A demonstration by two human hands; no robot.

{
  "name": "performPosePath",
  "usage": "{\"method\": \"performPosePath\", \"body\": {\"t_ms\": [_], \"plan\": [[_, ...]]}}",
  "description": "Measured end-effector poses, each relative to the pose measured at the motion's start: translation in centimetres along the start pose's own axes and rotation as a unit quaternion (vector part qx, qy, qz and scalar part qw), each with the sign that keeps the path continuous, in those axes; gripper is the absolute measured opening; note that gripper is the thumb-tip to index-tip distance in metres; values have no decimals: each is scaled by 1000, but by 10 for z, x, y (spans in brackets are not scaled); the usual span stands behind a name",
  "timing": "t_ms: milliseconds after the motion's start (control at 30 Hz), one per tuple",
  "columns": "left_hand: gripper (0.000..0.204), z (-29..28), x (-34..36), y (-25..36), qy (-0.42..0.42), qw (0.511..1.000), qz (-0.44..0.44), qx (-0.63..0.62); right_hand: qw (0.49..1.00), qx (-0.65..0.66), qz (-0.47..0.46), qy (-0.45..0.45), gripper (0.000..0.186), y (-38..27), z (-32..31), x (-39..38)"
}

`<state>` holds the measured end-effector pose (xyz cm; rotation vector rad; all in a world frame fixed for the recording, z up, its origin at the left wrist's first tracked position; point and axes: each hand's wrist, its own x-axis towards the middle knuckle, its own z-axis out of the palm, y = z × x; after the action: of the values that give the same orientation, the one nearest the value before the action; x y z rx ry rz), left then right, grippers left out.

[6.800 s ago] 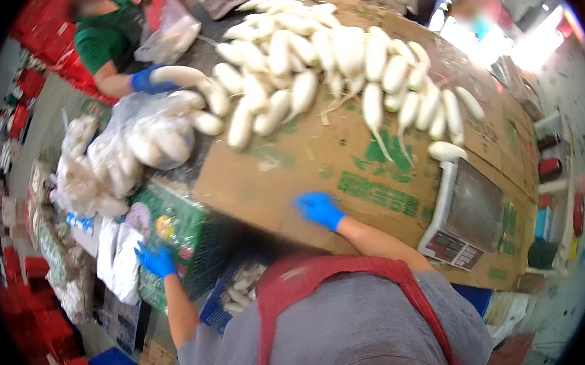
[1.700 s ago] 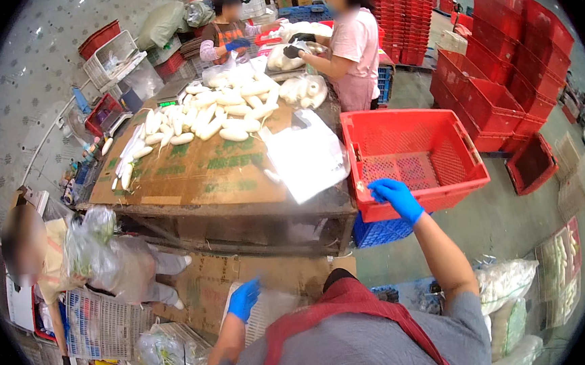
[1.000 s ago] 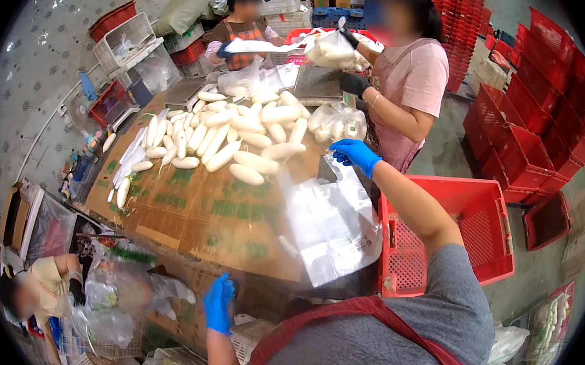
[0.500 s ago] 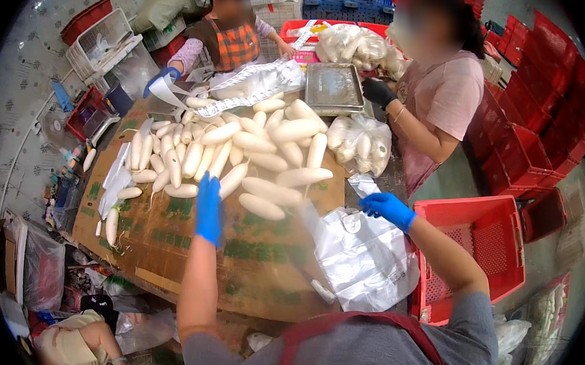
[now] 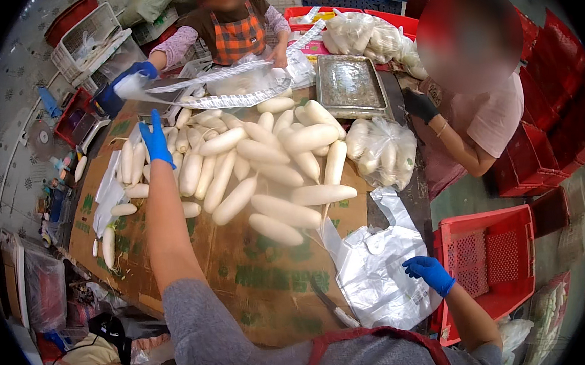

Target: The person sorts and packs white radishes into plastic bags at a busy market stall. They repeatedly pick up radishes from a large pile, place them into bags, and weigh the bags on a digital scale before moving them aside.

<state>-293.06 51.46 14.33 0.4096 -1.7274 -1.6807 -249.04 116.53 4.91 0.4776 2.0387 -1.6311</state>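
A heap of white daikon radishes [image 5: 229, 143] lies across the cardboard-covered table [image 5: 225, 282]. My left hand [image 5: 156, 139], in a blue glove, reaches over the heap's far left part with its fingers apart and nothing in it. On the right, a stack of silvery-white plastic bags [image 5: 373, 265] lies at the table's edge. My right hand [image 5: 429, 274], also blue-gloved, hovers at the right side of these bags, fingers loosely bent and holding nothing I can see. Left of the bags is a knife [image 5: 342, 314] with a pale handle and dark blade.
A red crate [image 5: 484, 250] stands right of the table. Beside the heap are a bag of radishes [image 5: 387, 152] and a metal tray [image 5: 350, 87]. Across the table, one person [image 5: 236, 30] handles a long white label strip [image 5: 231, 85]; another person [image 5: 478, 115] stands at the right.
My left hand has gone from the near edge of the radishes to the heap's far left. My right hand has drawn back toward me along the bags. The view has shifted.
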Motion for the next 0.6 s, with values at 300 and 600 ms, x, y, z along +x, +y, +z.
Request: {"method": "performPosePath", "body": {"t_ms": [300, 600], "plan": [[57, 7, 34, 16, 32, 963, -25, -266, 997, 43, -50, -48, 25, 26, 36, 27], [24, -22, -88, 2, -235, 955, -168, -61, 991, -59, -67, -100, 25, 11, 70, 54]]}}
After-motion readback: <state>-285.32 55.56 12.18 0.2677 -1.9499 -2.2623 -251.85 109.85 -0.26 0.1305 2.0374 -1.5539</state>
